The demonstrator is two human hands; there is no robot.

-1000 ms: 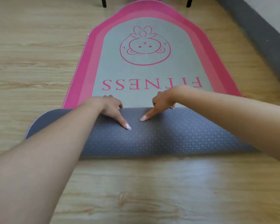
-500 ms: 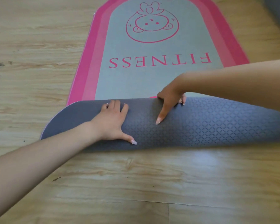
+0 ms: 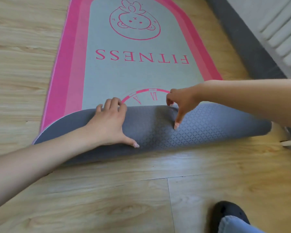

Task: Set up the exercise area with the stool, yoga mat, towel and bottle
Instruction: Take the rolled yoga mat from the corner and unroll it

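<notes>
Two hands meet on a yoga mat [image 3: 138, 68], half unrolled across a pale wood-plank floor [image 3: 107, 190] beside a grey skirting board [image 3: 245, 39]. The left hand [image 3: 109, 121] presses flat, fingers spread, on the mat's grey rolled end. The right hand [image 3: 180, 101] hooks fingers and thumb around it.

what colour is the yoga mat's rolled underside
The yoga mat underside is grey with a diamond pattern; head view.

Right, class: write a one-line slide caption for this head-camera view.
Left hand and right hand on the grey rolled end of a pink FITNESS yoga mat, partly unrolled across a wooden floor.
</notes>
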